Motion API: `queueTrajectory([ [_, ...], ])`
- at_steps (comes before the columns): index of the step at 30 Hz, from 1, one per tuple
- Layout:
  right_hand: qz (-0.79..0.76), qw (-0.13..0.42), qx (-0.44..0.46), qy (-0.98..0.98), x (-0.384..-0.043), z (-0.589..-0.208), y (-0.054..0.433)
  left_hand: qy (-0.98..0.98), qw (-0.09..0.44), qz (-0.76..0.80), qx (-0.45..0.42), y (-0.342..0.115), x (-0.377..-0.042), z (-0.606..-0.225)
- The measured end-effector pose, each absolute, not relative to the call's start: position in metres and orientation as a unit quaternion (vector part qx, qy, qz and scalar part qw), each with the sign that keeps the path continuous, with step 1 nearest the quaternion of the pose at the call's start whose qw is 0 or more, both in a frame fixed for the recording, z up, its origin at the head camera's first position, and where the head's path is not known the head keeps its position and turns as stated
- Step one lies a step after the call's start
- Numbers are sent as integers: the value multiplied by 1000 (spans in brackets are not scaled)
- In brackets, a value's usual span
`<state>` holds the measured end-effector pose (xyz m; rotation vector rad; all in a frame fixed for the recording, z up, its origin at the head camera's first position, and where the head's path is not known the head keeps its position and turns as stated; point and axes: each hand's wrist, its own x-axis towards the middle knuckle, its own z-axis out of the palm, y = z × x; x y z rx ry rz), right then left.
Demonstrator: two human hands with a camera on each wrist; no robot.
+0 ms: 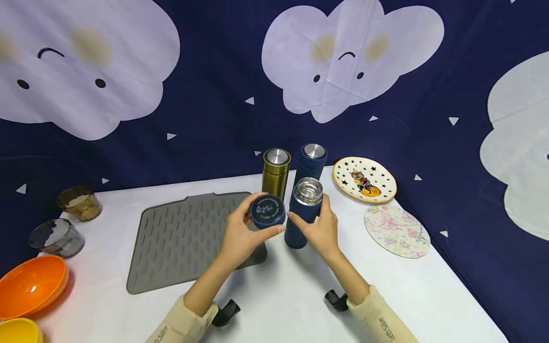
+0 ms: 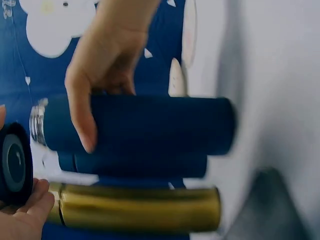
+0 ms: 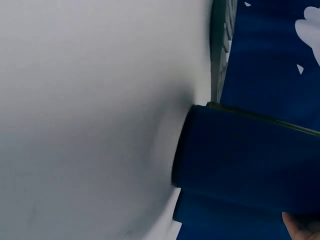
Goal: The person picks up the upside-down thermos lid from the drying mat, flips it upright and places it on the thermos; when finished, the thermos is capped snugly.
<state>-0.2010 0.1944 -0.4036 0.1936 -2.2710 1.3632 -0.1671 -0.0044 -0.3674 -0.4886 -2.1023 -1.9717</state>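
Note:
In the head view my left hand (image 1: pixel 241 233) holds a dark blue flask lid (image 1: pixel 268 210) by its sides. The lid's black top shows lit digits and faces up towards me. My right hand (image 1: pixel 319 228) grips an uncapped blue thermos flask (image 1: pixel 296 231) around its upper body, thumb in front. Its steel mouth (image 1: pixel 309 189) is bare, and the lid is just left of it, apart from it. The left wrist view shows the lid's hollow underside (image 2: pixel 15 162) and the flask (image 2: pixel 160 122) in the right hand (image 2: pixel 102 65). The flask's base is close over the table.
Behind the hands stand a gold flask (image 1: pixel 275 178) and a second, capped blue flask (image 1: pixel 312 164). A grey drying mat (image 1: pixel 184 238) lies left. Two tinted glasses and an orange bowl (image 1: pixel 34 286) line the left edge; a patterned plate (image 1: pixel 349 171) and round mat (image 1: pixel 396 232) are right.

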Motion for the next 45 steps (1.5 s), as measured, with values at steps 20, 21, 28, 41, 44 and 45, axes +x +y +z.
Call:
queueTrajectory([
  [20, 444, 288, 85, -844, -196, -410, 197, -749, 156, -585, -269, 68, -226, -348],
  [21, 443, 287, 84, -845, -195, -410, 197, -749, 152, -587, -268, 68, -226, -349],
  [28, 449, 269, 95, -847, -196, -409, 196, -725, 93, -606, -313, 56, -235, -352],
  [41, 478, 233, 80, -843, -197, -408, 195, -627, 29, -715, -307, 34, -231, -375],
  [44, 474, 245, 82, -842, -198, -409, 196, -631, 68, -719, -284, 41, -225, -376],
  [45, 468, 251, 81, -843, -198, -409, 197, -644, 81, -710, -274, 45, -223, -375],
])
